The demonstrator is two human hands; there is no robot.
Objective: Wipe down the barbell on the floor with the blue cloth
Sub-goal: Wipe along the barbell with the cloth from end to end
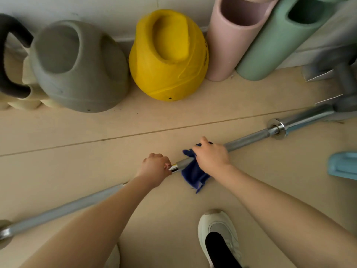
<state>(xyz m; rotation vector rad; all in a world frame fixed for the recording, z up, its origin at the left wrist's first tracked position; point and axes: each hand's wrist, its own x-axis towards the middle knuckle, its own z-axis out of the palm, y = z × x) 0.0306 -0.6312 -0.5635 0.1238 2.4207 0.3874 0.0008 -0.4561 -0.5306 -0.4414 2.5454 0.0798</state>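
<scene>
A long steel barbell (249, 139) lies across the tan floor from the lower left to the upper right, with a collar near its right end. My left hand (155, 168) grips the bar near its middle. Just to the right, my right hand (211, 154) holds the blue cloth (194, 176) wrapped round the bar. Part of the cloth hangs down onto the floor below the bar. The bar under both hands is hidden.
Along the wall stand a grey kettlebell (77, 66), a yellow kettlebell (168, 55), a pink foam roller (229, 37) and a green foam roller (280, 37). A light blue object (343, 165) lies at the right edge. My white shoe (220, 235) is near the bottom.
</scene>
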